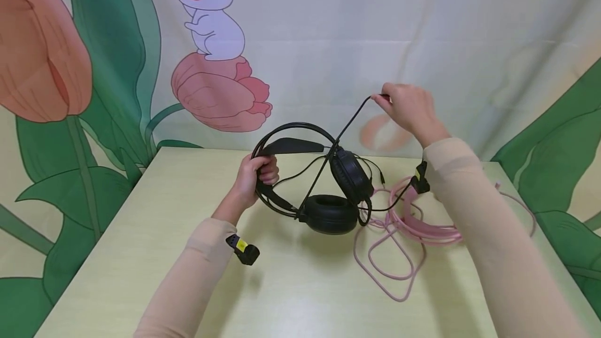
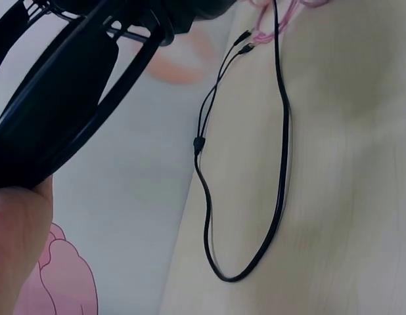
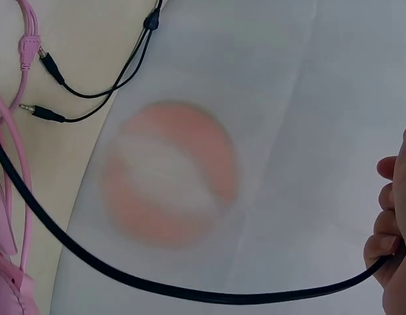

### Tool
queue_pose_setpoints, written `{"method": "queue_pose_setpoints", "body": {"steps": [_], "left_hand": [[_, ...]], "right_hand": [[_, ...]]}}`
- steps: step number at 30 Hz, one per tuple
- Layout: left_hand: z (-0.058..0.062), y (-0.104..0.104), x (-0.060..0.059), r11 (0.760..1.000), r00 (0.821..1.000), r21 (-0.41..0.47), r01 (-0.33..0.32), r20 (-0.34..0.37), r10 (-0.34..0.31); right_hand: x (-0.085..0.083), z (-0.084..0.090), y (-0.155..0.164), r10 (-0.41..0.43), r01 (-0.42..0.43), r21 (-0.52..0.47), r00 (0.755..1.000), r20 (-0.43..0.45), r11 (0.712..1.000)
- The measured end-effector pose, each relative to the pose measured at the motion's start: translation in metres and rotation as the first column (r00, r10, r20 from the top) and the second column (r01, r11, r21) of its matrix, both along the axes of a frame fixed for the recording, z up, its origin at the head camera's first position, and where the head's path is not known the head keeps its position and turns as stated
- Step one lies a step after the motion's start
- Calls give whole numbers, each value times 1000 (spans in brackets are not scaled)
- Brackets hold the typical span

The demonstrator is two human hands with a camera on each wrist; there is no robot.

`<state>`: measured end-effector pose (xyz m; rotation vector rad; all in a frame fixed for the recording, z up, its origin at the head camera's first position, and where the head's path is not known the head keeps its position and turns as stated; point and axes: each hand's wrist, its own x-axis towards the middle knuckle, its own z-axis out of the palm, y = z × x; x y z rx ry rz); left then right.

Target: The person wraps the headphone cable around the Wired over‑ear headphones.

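Observation:
Black over-ear headphones (image 1: 330,218) are held up over the table, their ear cups to the right. My left hand (image 1: 251,179) grips them by the headband, fingers curled round it at the left end. Up at the right, my right hand (image 1: 413,108) pinches the black headphone cable (image 3: 239,299), which slants from the fingers down across the headphones in the head view. In the right wrist view those fingers are curled over the cable. The rest of the cable loops on the table, splitting into two plugs (image 2: 246,47) at its end.
Pink headphones (image 1: 413,218) lie on the right of the pale table (image 1: 300,286), partly hidden by my right forearm. Their pink cable (image 1: 399,276) spreads in loops toward the front. A printed curtain (image 1: 324,56) hangs behind the table. Each wrist bears a small black camera.

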<state>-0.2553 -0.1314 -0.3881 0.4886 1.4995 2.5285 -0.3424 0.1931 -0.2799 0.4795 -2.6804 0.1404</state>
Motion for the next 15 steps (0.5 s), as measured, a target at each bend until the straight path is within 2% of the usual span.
{"method": "queue_pose_setpoints", "body": {"steps": [4,8,12,15], "left_hand": [[0,3,0,991,995,98,94,20,-97],[2,5,1,968,987,203,146,36,-157],[6,5,-1,945,983,290,148,59,-172],[7,4,-1,937,984,326,127,77,-160]], "right_hand": [[2,-4,-3,-13,13,-1,999,50,1000],[3,-15,-8,-3,5,-25,997,82,1000],[3,-35,-15,34,-29,-48,994,109,998],[6,-48,-20,55,-51,-48,995,84,998]]}}
